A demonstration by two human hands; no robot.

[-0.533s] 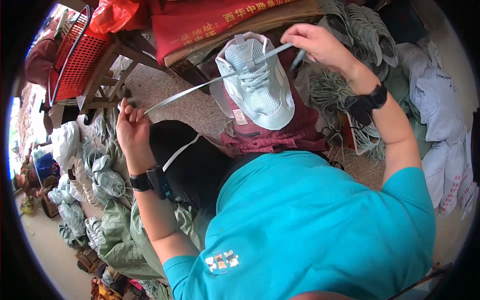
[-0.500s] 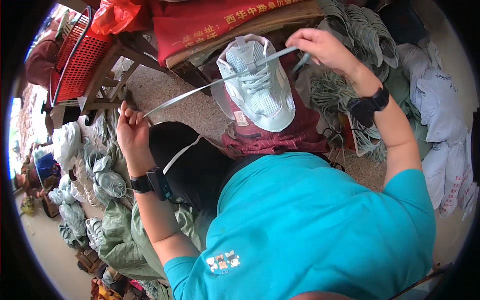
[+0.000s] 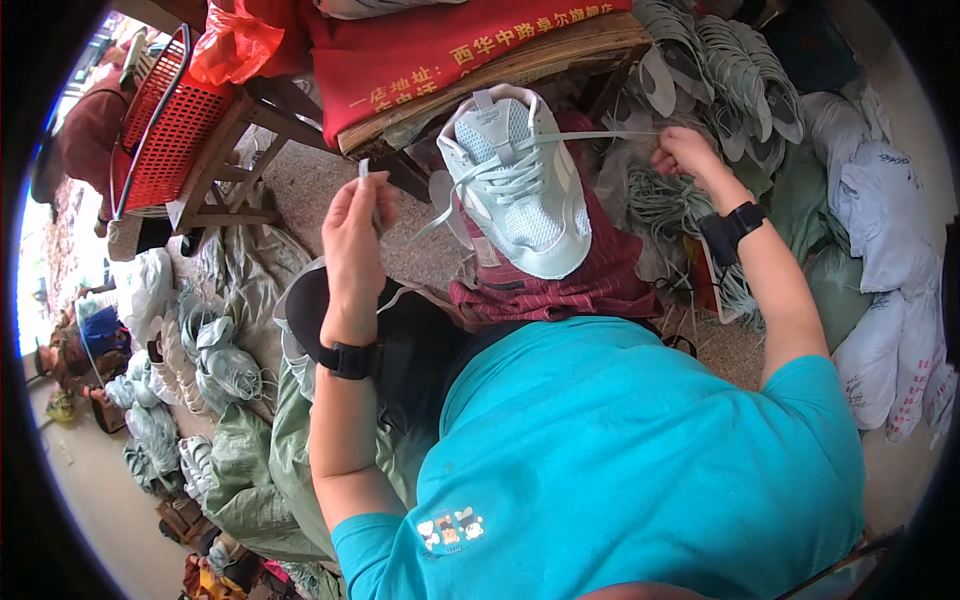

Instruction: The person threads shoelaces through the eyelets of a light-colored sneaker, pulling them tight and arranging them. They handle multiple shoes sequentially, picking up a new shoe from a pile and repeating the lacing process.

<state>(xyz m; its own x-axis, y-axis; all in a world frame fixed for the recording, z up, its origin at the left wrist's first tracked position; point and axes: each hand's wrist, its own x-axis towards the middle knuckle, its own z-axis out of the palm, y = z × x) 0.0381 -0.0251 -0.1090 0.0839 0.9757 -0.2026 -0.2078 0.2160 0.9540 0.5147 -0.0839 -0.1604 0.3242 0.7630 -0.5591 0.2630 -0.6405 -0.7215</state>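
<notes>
Speckled floor (image 3: 308, 195) lies below; the left hand (image 3: 354, 232) grips what looks like a pale strip (image 3: 363, 168), the right hand (image 3: 692, 158) pinches the lace (image 3: 605, 134) of a shoe (image 3: 520, 205) I see between them.

The shoe (image 3: 535, 225) is positioned before the person's torso (image 3: 640, 450), its toe turned toward it and its heel toward the counter (image 3: 590, 50) behind. A cloth (image 3: 555, 298) is found beneath the shoe. The hands are placed on either side: a strip (image 3: 364, 168) is held in the left hand (image 3: 355, 215), and a lace (image 3: 610, 134) is stretched from the shoe to the right hand (image 3: 690, 160). A banner (image 3: 430, 50) is laid on the counter. A basket (image 3: 175, 125) is sited left of the counter, sacks (image 3: 240, 460) nearer on that side. To the right, stacked shoe uppers (image 3: 745, 75) are noted behind a lace bundle (image 3: 665, 200), with bags (image 3: 880, 210) farther right.
</notes>
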